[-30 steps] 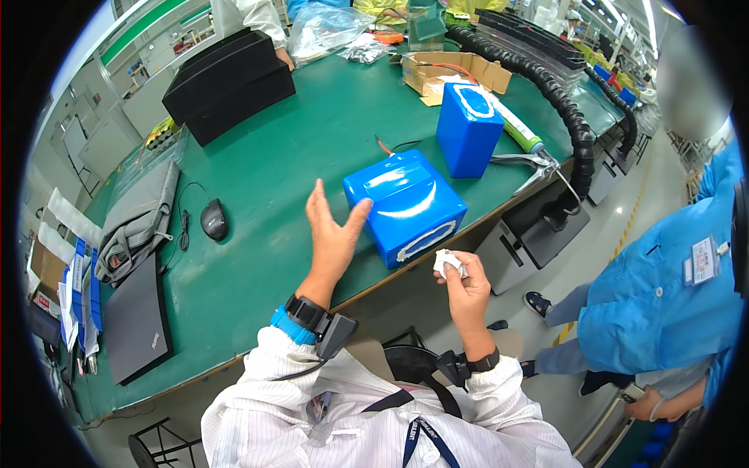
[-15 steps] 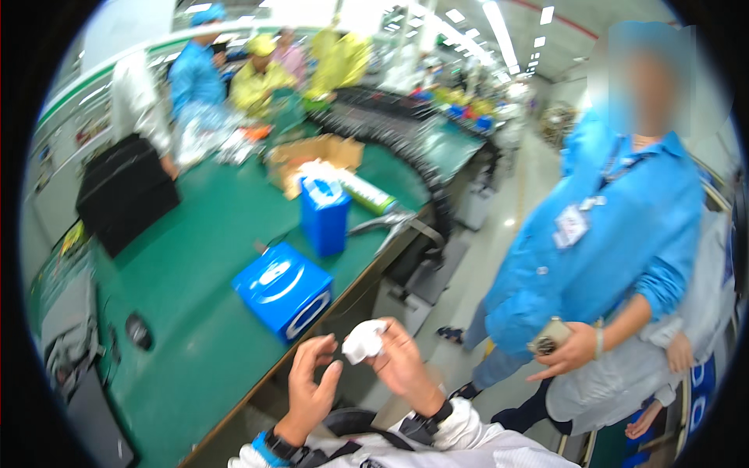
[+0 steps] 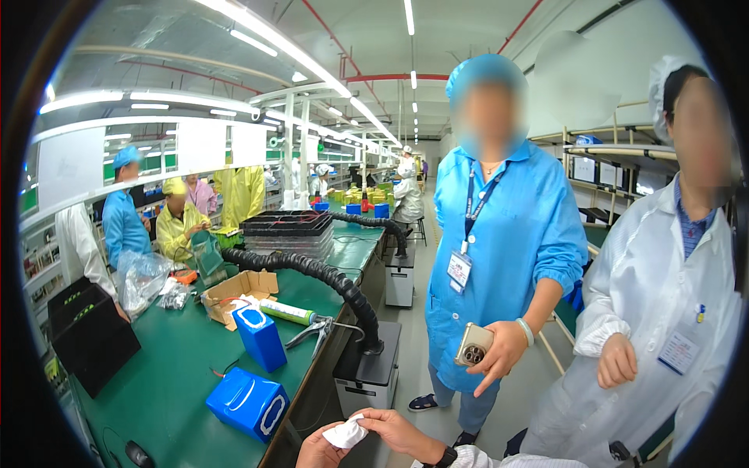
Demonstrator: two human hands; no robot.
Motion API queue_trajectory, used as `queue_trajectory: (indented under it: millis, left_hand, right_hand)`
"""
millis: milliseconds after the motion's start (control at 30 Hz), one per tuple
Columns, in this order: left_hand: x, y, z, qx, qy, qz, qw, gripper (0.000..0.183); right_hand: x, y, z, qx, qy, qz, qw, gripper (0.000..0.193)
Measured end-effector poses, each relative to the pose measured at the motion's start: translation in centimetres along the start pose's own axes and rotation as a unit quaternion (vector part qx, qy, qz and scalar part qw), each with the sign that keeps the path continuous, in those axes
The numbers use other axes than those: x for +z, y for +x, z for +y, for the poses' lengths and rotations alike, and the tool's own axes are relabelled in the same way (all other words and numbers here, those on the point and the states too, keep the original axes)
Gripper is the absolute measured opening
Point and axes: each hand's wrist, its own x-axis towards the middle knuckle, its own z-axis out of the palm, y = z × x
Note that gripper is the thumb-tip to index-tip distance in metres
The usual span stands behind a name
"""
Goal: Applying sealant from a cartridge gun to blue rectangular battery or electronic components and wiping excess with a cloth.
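Low in the view, a crumpled white tissue or cloth [image 3: 345,434] is pinched between my two hands. My left hand [image 3: 317,452] grips its left side, partly cut off by the lower edge. From the right, my right hand [image 3: 396,434] pinches its upper edge between thumb and fingers. On the green table beyond, a blue-wrapped battery pack [image 3: 243,402] lies on its side with a white ring of paste on its end. Behind it a second blue pack [image 3: 263,343] stands upright, with white paste around its top.
A caulking gun [image 3: 312,335] with a cartridge rests by an open cardboard box [image 3: 234,296]. A black duct hose [image 3: 343,288] curves over the table's edge. A black bin [image 3: 90,335] and a mouse [image 3: 139,454] are at left. Two people stand close on the right, one holding a phone [image 3: 473,345].
The view has tilted up, so my hands sit lower in it. My left hand, open and apart from the tissue before, now grips it together with my right.
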Motion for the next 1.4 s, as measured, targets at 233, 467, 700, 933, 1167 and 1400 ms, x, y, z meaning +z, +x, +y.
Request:
queue_trajectory:
  millis: [233,467,700,933,1167,1400]
  left_hand:
    - [-1.0,0.0,-0.7,0.077,0.115,0.125,0.982,0.02]
    - [0.7,-1.0,-0.9,0.234,0.336,0.169,0.897,0.02]
    - [3.4,-1.9,-0.5,0.299,0.479,0.168,0.808,0.018]
    - [3.6,-2.1,-0.3,0.236,0.545,0.144,0.791,0.02]
    - [3.2,-1.6,-0.9,0.262,0.542,0.114,0.79,0.032]
    - [2.7,-1.4,-0.7,0.214,0.513,0.075,0.828,0.057]
  right_hand:
    - [-2.4,-0.9,0.8,0.063,-0.062,0.028,0.996,0.024]
    - [-1.9,-1.2,2.7,0.111,-0.063,0.089,0.988,0.022]
    - [0.1,-1.2,3.7,0.081,-0.117,0.082,0.986,0.022]
    - [0.2,-1.2,3.8,0.064,-0.061,0.066,0.994,0.025]
    - [1.8,-0.8,3.7,-0.014,-0.105,0.077,0.991,0.029]
    - [3.0,-0.3,5.6,-0.082,-0.243,0.139,0.957,0.027]
